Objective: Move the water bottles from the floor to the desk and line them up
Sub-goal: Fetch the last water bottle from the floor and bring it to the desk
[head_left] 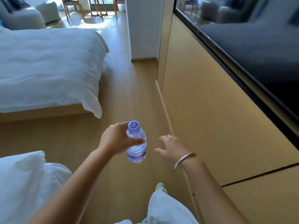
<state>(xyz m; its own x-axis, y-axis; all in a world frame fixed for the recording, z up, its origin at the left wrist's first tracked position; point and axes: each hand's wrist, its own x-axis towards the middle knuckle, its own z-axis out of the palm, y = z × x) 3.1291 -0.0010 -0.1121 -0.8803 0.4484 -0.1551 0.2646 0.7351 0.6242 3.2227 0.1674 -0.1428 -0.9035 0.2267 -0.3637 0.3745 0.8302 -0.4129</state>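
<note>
A: Carrying one water bottle point(136, 145) right now. The left hand point(116, 139) is gripping it just under the purple cap point(133, 126), fingers and thumb wrapping the neck and shoulder. The bottle is hanging upright in the air, clear of the wooden floor point(77, 139), and touching nothing else.

B: What's the right hand doing?

A: The right hand point(171, 149) is holding nothing. Fingers are spreading loose and fairly wide, reaching forward just beside the bottle but not touching it. There's a silver bangle point(184, 160) on that wrist.

B: Is the desk showing?

A: Can't tell. A tan wood panel point(218, 118) is running along the right with a dark screen point(252, 46) mounted above it. That's reading as wall or cabinet front, not a desk surface. A bed point(45, 67) with white covers is sitting on the left, and chairs point(72, 7) are showing far back by the window.

B: Progress?

A: Judging it as mid-transfer for this one bottle: it's off the floor and not set down yet. No other bottles are showing on the floor here, and no lined-up row is in view, so I can't count what's done or what's left.

B: Remaining for this bottle?

A: Getting it to the desk, standing it there, and lining it up with any others.
</note>
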